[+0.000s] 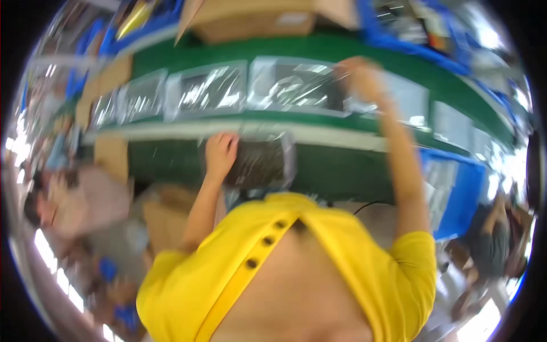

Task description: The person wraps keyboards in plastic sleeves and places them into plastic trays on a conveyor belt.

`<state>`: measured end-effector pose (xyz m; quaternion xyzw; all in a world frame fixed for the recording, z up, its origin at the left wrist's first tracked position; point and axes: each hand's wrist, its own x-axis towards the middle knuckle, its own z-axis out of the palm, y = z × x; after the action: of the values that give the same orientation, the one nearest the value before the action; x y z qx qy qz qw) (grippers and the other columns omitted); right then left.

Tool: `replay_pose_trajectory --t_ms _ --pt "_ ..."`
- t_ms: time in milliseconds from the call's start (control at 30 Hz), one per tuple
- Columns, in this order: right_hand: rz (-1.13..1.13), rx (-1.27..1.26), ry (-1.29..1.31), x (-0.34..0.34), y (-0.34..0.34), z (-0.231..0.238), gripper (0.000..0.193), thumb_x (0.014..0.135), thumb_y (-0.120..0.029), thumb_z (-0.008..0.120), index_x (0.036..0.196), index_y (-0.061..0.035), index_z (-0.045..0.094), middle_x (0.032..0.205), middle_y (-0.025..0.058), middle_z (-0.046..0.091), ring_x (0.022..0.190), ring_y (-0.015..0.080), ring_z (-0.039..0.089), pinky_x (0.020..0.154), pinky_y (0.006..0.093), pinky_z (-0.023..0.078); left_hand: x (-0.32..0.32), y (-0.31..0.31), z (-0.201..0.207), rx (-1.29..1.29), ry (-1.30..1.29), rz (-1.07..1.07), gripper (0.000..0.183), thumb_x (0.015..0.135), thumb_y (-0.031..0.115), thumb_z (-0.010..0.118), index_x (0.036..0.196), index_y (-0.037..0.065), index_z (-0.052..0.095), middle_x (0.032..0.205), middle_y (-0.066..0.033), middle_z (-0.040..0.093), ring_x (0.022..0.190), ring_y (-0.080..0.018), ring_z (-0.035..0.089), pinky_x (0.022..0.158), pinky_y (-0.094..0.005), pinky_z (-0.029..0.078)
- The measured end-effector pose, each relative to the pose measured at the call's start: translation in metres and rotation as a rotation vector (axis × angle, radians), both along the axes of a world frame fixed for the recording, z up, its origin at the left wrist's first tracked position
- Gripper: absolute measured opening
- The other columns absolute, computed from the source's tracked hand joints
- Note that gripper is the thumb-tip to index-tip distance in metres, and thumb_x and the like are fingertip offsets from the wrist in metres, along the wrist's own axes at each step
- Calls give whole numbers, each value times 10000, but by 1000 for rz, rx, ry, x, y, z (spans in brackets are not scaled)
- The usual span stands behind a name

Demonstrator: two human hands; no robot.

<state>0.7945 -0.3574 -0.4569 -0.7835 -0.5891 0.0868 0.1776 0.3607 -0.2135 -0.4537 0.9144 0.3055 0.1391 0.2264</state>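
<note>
Close in front of me, a dark flat item in a clear plastic bag lies on the near green surface. At its left edge my left hand is closed on the bag, fingers bent together. My right hand reaches out over the green bench, at the right end of another clear plastic bag with a dark flat item. Motion smears its fingers, so I cannot make out whether they grip that bag. To the left in the same row lies a similar bagged item.
A pale rail divides the green bench lengthwise. More bagged items and pale flat packets continue the row. Behind stand a cardboard box and blue bins. A blue crate sits at right. Other people flank the bench.
</note>
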Motion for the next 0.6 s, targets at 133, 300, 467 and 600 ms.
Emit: replay_pose_trajectory --t_ms 133,300,467,600 --pt "395 -332 191 -220 60 8 312 842 -296 556 1053 -97 671 1021 175 657 966 324 636 824 489 494 -51 4 -20 -10 -17 -67 281 751 285 735 907 69 644 871 -118 608 844 -330 576 753 -451 439" --pt "207 -37 58 -322 62 -31 178 735 -262 675 789 -93 685 869 121 658 889 304 645 763 430 513 -56 26 -27 -196 73 -158 215 735 165 731 849 50 591 840 -129 592 802 -339 574 708 -430 434" --pt "105 21 8 -315 46 -21 169 741 -234 664 877 -155 728 860 65 664 881 283 628 747 400 495 -59 37 -40 -162 47 -312 172 772 106 680 846 25 546 837 -156 554 773 -371 549 695 -431 428" --pt "87 78 89 -326 27 -1 194 747 -260 620 862 -145 725 844 117 685 830 322 652 740 428 505 -79 14 2 -50 -206 -410 153 793 67 650 847 13 517 815 -151 534 716 -370 529 673 -417 429"
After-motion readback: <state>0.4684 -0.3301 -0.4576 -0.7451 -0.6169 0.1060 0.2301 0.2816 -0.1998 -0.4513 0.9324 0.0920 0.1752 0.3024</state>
